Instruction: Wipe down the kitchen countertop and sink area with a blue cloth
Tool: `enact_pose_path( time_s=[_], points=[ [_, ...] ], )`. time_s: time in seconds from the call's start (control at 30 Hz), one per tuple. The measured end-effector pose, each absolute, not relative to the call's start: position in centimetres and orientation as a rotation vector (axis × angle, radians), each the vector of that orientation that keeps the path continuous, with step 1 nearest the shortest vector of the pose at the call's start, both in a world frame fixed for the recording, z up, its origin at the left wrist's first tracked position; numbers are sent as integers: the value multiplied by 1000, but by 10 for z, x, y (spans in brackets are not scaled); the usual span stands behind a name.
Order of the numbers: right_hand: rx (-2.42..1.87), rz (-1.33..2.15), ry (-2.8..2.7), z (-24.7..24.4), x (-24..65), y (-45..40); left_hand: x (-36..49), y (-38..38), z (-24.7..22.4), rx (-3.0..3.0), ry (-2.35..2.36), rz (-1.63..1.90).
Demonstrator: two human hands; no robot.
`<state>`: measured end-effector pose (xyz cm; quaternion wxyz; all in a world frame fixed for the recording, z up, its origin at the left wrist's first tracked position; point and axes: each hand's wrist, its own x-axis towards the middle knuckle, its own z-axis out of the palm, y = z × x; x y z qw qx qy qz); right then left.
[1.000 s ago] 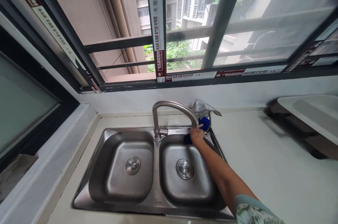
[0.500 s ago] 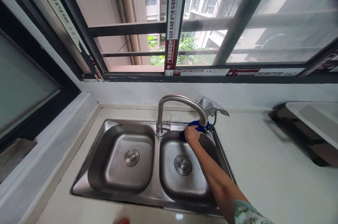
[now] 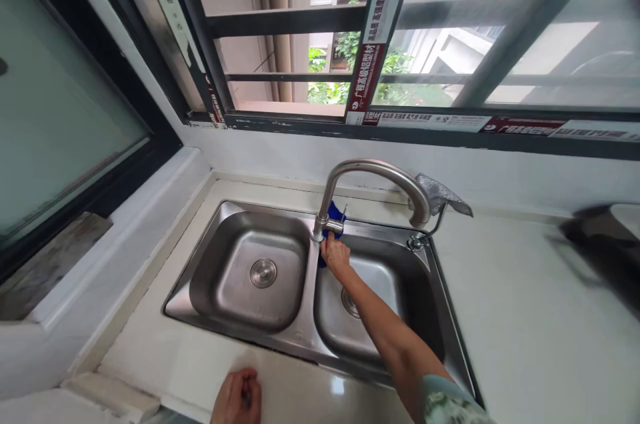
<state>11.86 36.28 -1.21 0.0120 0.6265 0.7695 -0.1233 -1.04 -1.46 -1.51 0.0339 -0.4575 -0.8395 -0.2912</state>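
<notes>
My right hand [image 3: 336, 256] is closed on a blue cloth [image 3: 335, 212] at the back rim of the stainless double sink [image 3: 306, 304]. The cloth is pressed around the foot of the curved metal faucet [image 3: 373, 165], partly behind it and partly under my fingers. Low in the view, my left hand [image 3: 237, 399] hovers over or rests on the front edge of the counter; I cannot tell which. Its fingers are loosely curled, and no object shows in them.
A grey mesh cloth [image 3: 440, 194] hangs on a thin spout [image 3: 436, 224] at the sink's back right corner. Dark-framed windows [image 3: 290, 124] rise behind the white counter [image 3: 520, 317]. A dark appliance [image 3: 600, 244] stands at the right.
My right hand has wiped leftward along the back rim with the blue cloth, from beneath the spout to the faucet's foot. My left hand has come further into view; the camera has turned right.
</notes>
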Motion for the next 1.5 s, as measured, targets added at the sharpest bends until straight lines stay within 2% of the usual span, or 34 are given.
enact_pose_path(
  time_s=[0.23,0.63,0.97,1.13,1.33,1.5],
  points=[
    [1753,-357,2467,6,115,346,-12,-14,-12,-1426,-2583,-920],
    [1106,-430,2657,16,130,250,-2,-7,0,-1365,-2671,-847],
    [824,-676,2683,26,149,162,3,-9,4,-1323,-2740,-888],
    [891,-793,2632,33,206,167,4,-11,6,-1336,-2719,-914],
    [1048,-831,2521,51,329,183,5,-12,3,-1312,-2718,-996],
    [980,-964,2707,22,369,153,7,-12,1,-1270,-2751,-1074]
  ],
)
